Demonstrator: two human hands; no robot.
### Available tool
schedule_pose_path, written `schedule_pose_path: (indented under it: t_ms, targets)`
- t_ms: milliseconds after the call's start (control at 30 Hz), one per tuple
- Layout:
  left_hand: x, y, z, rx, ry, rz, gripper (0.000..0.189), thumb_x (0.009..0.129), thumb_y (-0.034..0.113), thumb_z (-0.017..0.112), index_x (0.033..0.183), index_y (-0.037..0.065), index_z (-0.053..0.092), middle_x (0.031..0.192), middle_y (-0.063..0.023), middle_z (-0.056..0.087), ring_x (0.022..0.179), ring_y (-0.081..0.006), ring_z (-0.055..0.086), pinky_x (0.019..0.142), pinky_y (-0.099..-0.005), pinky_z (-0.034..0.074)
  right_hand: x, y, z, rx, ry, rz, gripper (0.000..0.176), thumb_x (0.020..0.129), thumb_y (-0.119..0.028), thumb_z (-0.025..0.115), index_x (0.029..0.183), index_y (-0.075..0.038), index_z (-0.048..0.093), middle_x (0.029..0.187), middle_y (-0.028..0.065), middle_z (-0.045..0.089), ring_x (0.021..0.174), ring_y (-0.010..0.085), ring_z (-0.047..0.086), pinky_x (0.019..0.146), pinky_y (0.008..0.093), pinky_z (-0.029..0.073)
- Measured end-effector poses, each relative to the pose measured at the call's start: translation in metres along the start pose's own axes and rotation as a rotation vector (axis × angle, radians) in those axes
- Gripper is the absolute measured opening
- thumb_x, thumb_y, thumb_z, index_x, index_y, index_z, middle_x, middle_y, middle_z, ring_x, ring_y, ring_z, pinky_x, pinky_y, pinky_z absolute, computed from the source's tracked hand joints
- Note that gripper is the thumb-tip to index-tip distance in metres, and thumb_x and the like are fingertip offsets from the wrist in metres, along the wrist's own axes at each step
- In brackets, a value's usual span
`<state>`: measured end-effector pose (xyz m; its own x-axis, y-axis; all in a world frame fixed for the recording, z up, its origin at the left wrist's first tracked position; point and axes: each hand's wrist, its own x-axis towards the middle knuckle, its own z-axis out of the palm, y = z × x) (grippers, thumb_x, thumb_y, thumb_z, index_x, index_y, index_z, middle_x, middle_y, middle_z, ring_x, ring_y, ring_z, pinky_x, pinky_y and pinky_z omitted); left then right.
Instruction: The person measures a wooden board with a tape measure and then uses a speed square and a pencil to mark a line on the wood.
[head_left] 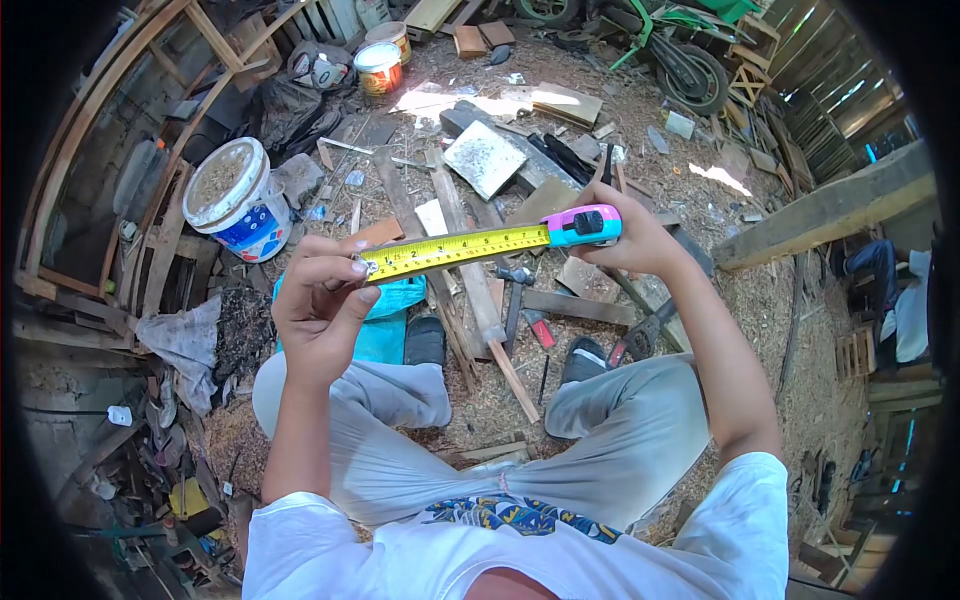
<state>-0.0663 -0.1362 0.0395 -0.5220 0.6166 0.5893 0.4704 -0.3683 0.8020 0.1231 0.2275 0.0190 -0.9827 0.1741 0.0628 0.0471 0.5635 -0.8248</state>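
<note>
A tape measure with a pink and turquoise case (pixel 583 226) is stretched out in front of me. My right hand (pixel 632 238) grips the case at its right end. From it a yellow blade (pixel 460 246) with black numbers runs left and slightly down. The fingers of my left hand (pixel 322 305) are closed around the blade's metal hook end. Both hands are raised above my knees. Below the blade, a hammer (pixel 515 277) and a red-handled tool (pixel 541 331) lie on the ground between my feet. A handsaw (pixel 648 335) rests by my right shoe.
Wood offcuts and a white square board (pixel 484 160) lie scattered over the shavings. A white bucket (pixel 233 200) stands at left, a smaller paint bucket (pixel 379 68) farther back. A motorbike wheel (pixel 692 76) is at back right. A thick wooden beam (pixel 825 207) juts in from the right.
</note>
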Motion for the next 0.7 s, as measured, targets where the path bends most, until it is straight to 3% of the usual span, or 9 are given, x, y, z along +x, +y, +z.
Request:
schedule_pose_path:
  t_ms: [67, 133, 233, 367, 533, 700]
  targets:
    - [0.000, 0.000, 0.000, 0.009, -0.005, 0.001, 0.028, 0.091, -0.011, 0.076, 0.114, 0.003, 0.066, 0.120, -0.0104, 0.059, 0.121, -0.0207, 0.066, 0.095, -0.0297, 0.057, 0.001, 0.002, 0.002, 0.067, -0.004, -0.017, 0.054, 0.075, -0.007, 0.091, 0.123, -0.006, 0.065, 0.108, 0.0035, 0.071, 0.106, 0.0149, 0.067, 0.097, 0.0325, 0.054]
    - [-0.001, 0.000, 0.000, 0.010, 0.008, -0.008, 0.027, 0.092, -0.010, 0.076, 0.112, 0.003, 0.066, 0.121, -0.0105, 0.059, 0.122, -0.0203, 0.065, 0.095, -0.0293, 0.057, 0.005, 0.009, 0.004, 0.139, -0.066, -0.132, 0.067, 0.076, -0.004, 0.089, 0.138, -0.007, 0.065, 0.124, 0.0053, 0.072, 0.115, 0.0152, 0.068, 0.104, 0.0319, 0.053]
    - [-0.005, -0.003, -0.002, -0.019, 0.005, -0.029, 0.026, 0.092, -0.011, 0.076, 0.112, 0.004, 0.067, 0.121, -0.0103, 0.059, 0.122, -0.0201, 0.065, 0.096, -0.0292, 0.058, 0.006, 0.016, 0.004, 0.146, -0.100, -0.036, 0.072, 0.076, -0.002, 0.088, 0.144, -0.008, 0.065, 0.133, 0.0056, 0.071, 0.119, 0.0144, 0.067, 0.107, 0.0321, 0.053]
    - [-0.006, -0.003, -0.002, -0.012, -0.001, -0.012, 0.026, 0.092, -0.011, 0.076, 0.111, 0.004, 0.067, 0.122, -0.0100, 0.059, 0.121, -0.0197, 0.066, 0.095, -0.0292, 0.059, 0.010, 0.014, 0.002, 0.236, -0.160, 0.020, 0.069, 0.077, 0.001, 0.086, 0.143, -0.010, 0.067, 0.133, 0.0048, 0.073, 0.119, 0.0143, 0.068, 0.104, 0.0333, 0.056]
    - [-0.009, -0.004, -0.002, 0.030, -0.004, 0.012, 0.027, 0.093, -0.011, 0.074, 0.113, 0.005, 0.067, 0.123, -0.0101, 0.059, 0.119, -0.0196, 0.068, 0.095, -0.0298, 0.060, 0.012, 0.025, 0.000, 0.190, -0.232, 0.099, 0.058, 0.079, -0.003, 0.089, 0.134, -0.009, 0.070, 0.118, 0.0018, 0.075, 0.106, 0.0098, 0.068, 0.099, 0.0312, 0.057]
    - [0.000, 0.001, -0.005, 0.028, -0.016, 0.065, 0.028, 0.094, -0.012, 0.072, 0.116, 0.005, 0.065, 0.125, -0.0116, 0.058, 0.120, -0.0233, 0.068, 0.097, -0.0320, 0.059, 0.015, 0.026, 0.008, 0.161, -0.174, -0.031, 0.051, 0.079, -0.005, 0.090, 0.127, -0.007, 0.072, 0.110, 0.0027, 0.076, 0.100, 0.0104, 0.069, 0.093, 0.0315, 0.057]
